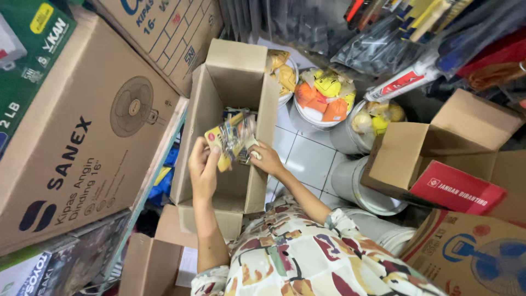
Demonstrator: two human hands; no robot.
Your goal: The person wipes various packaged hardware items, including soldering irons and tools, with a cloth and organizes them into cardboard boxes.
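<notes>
Holding a bundle of small packets [233, 137] in clear wrap over the open cardboard box [219, 98], the left hand [203, 167] grips the bundle's near end from below; the right hand [267, 159] closes on its other end, at the box's side wall; judging by the slippery wrap, a firm two-handed grip kept low over the box would serve best; white buckets [323, 118] of bagged goods stand on the tiled floor [307, 159] just beside.

Left hand [204, 167] and right hand [267, 159] grip a bundle of clear yellow-carded packets [233, 137] over an open cardboard box [233, 82]; white buckets of packets [324, 101] at two o'clock; large fan carton [76, 142] at nine o'clock.
</notes>
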